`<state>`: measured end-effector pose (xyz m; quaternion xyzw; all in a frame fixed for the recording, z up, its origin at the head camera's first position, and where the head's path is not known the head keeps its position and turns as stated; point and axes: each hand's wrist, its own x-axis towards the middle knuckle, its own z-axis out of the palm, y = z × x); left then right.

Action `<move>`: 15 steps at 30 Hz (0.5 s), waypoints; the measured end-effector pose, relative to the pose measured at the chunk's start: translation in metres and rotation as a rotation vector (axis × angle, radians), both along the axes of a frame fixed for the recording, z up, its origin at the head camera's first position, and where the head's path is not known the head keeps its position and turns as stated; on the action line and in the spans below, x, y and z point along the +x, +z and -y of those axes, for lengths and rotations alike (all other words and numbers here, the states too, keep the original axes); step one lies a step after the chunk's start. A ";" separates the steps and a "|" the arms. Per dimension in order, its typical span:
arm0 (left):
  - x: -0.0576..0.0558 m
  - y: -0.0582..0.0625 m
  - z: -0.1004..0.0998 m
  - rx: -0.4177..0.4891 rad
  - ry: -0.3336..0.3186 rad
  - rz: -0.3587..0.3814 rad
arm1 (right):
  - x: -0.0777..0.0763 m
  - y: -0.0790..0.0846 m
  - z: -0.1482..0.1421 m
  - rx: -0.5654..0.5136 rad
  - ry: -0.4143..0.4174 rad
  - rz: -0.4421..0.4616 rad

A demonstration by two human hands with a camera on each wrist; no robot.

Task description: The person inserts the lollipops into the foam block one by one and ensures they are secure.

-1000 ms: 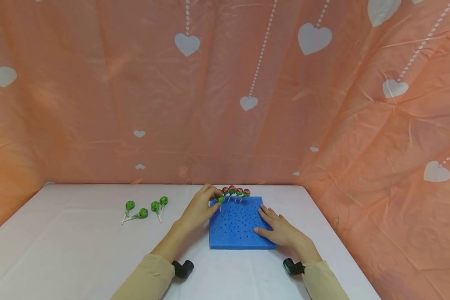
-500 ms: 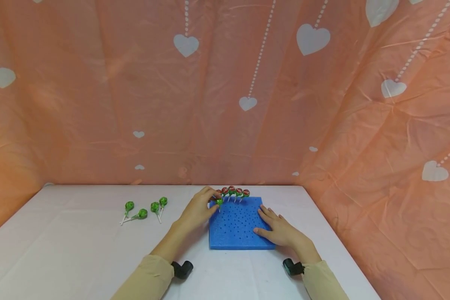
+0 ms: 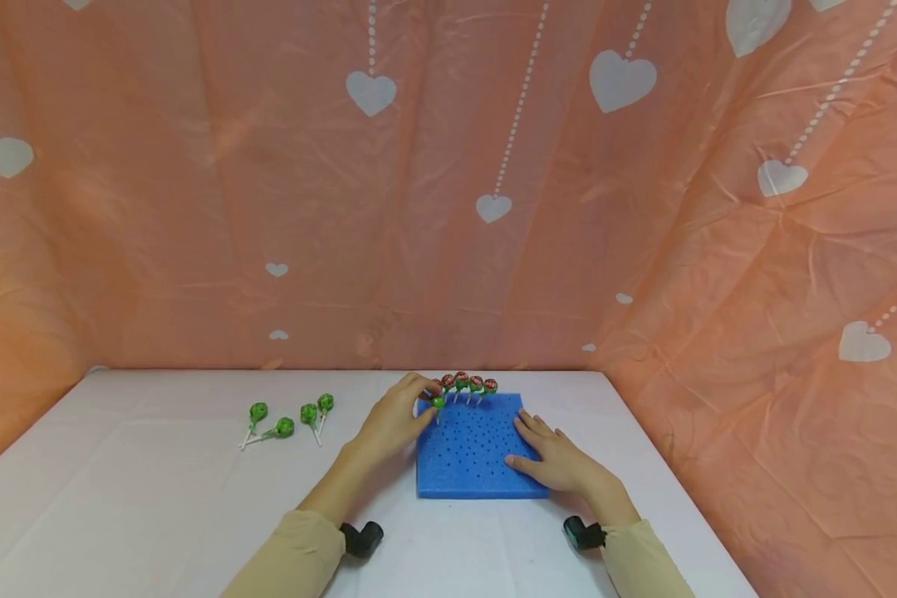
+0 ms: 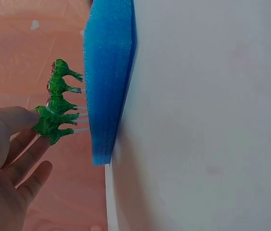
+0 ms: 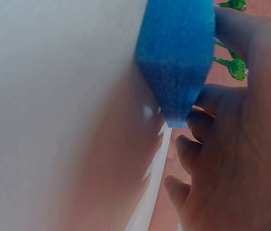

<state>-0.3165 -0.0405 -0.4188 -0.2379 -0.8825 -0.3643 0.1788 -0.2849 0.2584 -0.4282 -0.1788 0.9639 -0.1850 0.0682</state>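
Observation:
My left hand (image 3: 396, 417) pinches the green-wrapped head of a lollipop (image 3: 438, 402) between thumb and fingers, over the far left corner of a blue foam block (image 3: 471, 486). In the left wrist view the stick of that lollipop (image 4: 51, 118) reaches the block's face. Behind it, a row of red-and-green lollipops (image 3: 461, 379) stands upright along the block's far edge, the leftmost partly hidden by my fingers. My right hand (image 3: 556, 457) rests with fingers spread on the right side of the block, whose top is dotted with small holes.
Several green lollipops (image 3: 284, 427) lie loose on the white table (image 3: 157, 498), left of the block. An orange curtain (image 3: 419, 307) with white hearts rises right behind the table's far edge and along the right side.
The left hand has moved slightly down with the green lollipop, bringing it lower at the block, and more of the red-and-green row shows behind. The right hand stays in place.

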 end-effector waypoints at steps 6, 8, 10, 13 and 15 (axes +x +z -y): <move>0.002 0.002 0.003 -0.012 0.023 0.019 | 0.000 0.000 0.001 0.002 0.002 -0.002; 0.002 0.004 0.005 -0.014 0.039 0.033 | 0.000 0.000 0.000 0.002 0.000 -0.001; 0.001 0.005 0.008 -0.015 0.057 0.033 | -0.001 0.000 0.000 0.003 -0.003 0.003; -0.001 0.007 0.014 -0.005 0.079 0.003 | 0.000 0.000 0.000 -0.003 -0.006 0.008; -0.002 0.008 0.020 -0.005 0.091 -0.020 | 0.000 0.001 0.000 -0.006 -0.006 0.010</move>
